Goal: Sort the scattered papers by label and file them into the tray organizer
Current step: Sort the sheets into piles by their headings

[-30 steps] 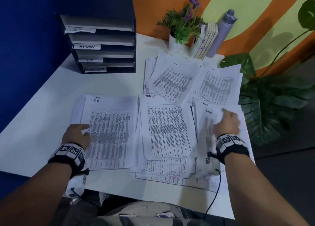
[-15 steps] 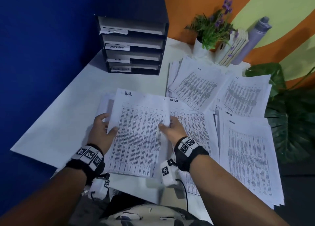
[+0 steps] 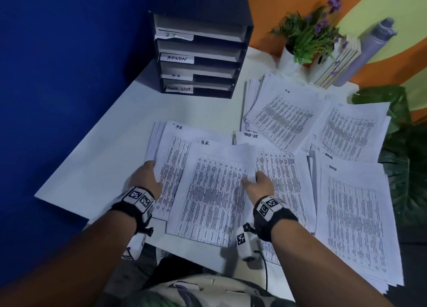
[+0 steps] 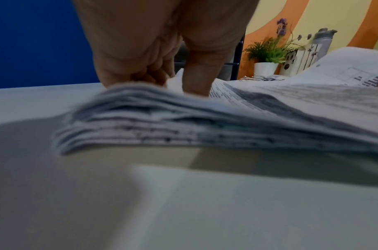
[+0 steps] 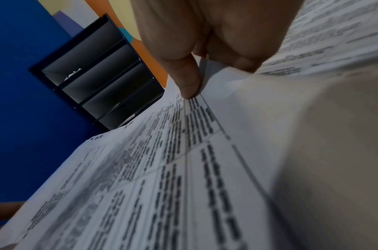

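Observation:
The black tray organizer (image 3: 240, 59) stands at the back left, its slots labelled IT, ADMIN, H.R. and TASK LIST. In front of me lies the H.R. stack (image 3: 171, 158). My left hand (image 3: 147, 179) grips its left edge, thumb (image 4: 196, 81) on top and fingers underneath, and the edge (image 4: 140, 121) is lifted off the table. My right hand (image 3: 255, 181) pinches the right edge of the top H.R. sheet (image 3: 215, 191), which sits shifted to the right. The thumb (image 5: 189, 84) presses on that sheet (image 5: 162, 186).
The TASK LIST pile (image 3: 284, 179) and the ADMIN pile (image 3: 353, 214) lie to the right. Two loose piles (image 3: 282, 117) (image 3: 349, 131) sit behind them. A potted plant (image 3: 307, 40), books (image 3: 337, 61) and a bottle (image 3: 369, 50) line the back wall. Bare white table (image 3: 111, 149) lies left.
My right hand left the ADMIN pile and took the right edge of the H.R. papers. My left hand went from resting on them to gripping their left edge. The top sheet slid right.

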`<action>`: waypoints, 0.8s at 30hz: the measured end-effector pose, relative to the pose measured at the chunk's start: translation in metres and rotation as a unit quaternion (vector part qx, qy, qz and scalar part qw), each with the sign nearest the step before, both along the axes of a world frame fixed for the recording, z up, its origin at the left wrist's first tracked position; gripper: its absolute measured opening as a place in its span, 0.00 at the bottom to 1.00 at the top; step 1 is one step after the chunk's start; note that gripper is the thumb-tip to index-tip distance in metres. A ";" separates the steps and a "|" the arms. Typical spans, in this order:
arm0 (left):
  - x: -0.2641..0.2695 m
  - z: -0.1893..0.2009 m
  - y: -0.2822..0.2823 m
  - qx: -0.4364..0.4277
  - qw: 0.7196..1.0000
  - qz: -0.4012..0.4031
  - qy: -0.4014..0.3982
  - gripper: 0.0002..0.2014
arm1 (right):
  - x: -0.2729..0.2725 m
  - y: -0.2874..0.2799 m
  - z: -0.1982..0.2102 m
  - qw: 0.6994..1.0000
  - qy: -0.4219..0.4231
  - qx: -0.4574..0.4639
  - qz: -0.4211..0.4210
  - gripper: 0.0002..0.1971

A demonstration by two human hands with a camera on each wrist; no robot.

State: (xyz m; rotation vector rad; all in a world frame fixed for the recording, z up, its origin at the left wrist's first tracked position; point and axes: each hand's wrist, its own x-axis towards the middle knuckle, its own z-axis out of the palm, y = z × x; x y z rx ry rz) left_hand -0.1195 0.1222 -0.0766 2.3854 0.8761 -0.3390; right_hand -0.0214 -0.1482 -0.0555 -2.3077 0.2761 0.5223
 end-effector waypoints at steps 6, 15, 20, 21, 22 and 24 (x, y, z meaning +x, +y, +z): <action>-0.002 0.012 -0.006 -0.054 0.994 0.065 -0.066 0.16 | 0.003 0.008 0.018 0.993 0.003 0.099 -0.063 0.16; 0.007 0.001 0.003 0.028 0.999 0.002 -0.039 0.27 | 0.012 0.019 0.007 0.986 -0.010 0.121 -0.116 0.20; 0.005 -0.007 0.017 0.041 0.999 -0.015 0.008 0.39 | 0.005 0.012 0.000 0.995 0.007 0.054 -0.085 0.28; 0.005 -0.006 0.017 0.026 1.000 -0.013 0.003 0.38 | 0.004 0.012 0.001 0.996 0.015 0.042 -0.079 0.30; 0.007 -0.003 0.017 0.010 1.000 -0.008 0.003 0.37 | 0.004 0.011 0.001 0.997 0.016 0.037 -0.073 0.29; 0.008 0.002 0.012 -0.003 1.000 -0.010 0.025 0.34 | 0.003 0.012 0.002 0.998 0.004 0.021 -0.067 0.22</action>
